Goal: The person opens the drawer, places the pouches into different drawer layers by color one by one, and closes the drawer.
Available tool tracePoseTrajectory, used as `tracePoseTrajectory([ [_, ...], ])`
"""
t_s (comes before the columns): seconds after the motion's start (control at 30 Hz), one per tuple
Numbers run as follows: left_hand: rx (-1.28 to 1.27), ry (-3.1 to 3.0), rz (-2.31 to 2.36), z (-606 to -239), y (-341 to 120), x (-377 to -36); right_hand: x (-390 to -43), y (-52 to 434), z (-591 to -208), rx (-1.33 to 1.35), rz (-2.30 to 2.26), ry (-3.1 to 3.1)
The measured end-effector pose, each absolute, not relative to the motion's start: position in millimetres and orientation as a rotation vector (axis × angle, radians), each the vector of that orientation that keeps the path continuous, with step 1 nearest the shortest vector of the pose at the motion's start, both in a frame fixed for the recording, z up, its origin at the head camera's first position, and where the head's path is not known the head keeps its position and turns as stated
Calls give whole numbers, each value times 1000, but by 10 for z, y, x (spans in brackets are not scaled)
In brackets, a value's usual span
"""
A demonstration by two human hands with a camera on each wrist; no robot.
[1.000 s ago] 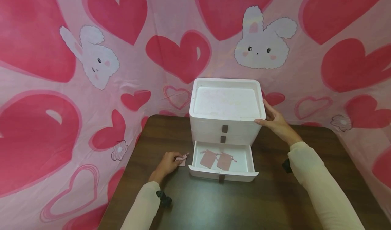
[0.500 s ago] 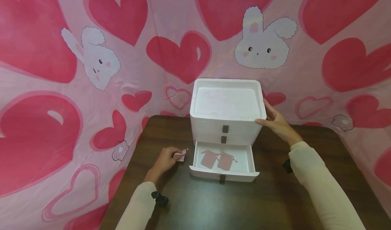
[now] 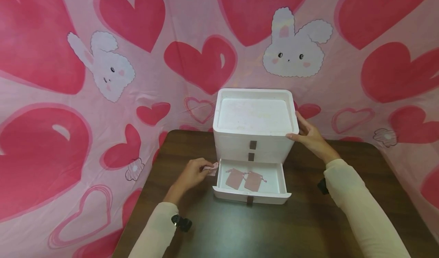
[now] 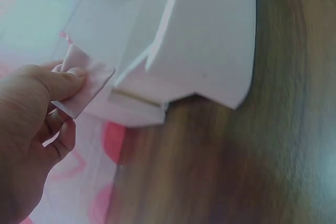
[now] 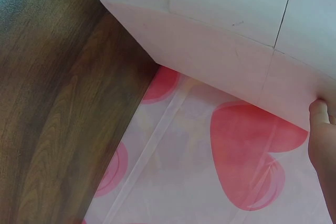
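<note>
A small pink drawstring pouch (image 4: 90, 80) is pinched between the thumb and fingers of my left hand (image 3: 193, 175). In the head view, the pouch is at the left side wall of the bottom drawer (image 3: 253, 197), which is pulled out. Two more pink pouches, a left one (image 3: 234, 179) and a right one (image 3: 253, 181), lie flat inside that drawer. At the right top corner of the white drawer unit (image 3: 253, 115) rests my right hand (image 3: 313, 143), its thumb at the front edge and its fingers along the side.
Two upper drawers with dark tabs are closed. The unit stands at the back of a dark wooden table (image 3: 240, 231), close to a pink cloth backdrop (image 3: 192, 18) with hearts and rabbits.
My left hand has lifted the pouch off the table and brought it right and up to the drawer's left side. My right hand stays at the unit's corner.
</note>
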State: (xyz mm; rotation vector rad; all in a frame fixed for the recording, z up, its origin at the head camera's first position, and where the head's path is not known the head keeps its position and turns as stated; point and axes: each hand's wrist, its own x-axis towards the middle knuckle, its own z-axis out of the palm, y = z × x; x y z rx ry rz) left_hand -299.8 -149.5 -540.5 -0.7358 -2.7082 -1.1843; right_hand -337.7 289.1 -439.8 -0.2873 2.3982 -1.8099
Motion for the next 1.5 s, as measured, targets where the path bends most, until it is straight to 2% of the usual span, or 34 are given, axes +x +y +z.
tracePoseTrajectory([
  [0.53, -1009, -2759, -1177, -5216, -1072, -3071, -3384, 2884, -4386, -270, -1817, 2402],
  [1.07, -1271, -2730, -1173, -5299, -597, -3052, -3359, 2854, -4363, -257, -1846, 2375],
  [1.5, -1363, -2789, -1082, -5312, -81, -3108, -3366, 2865, -4394, -294, -1879, 2363],
])
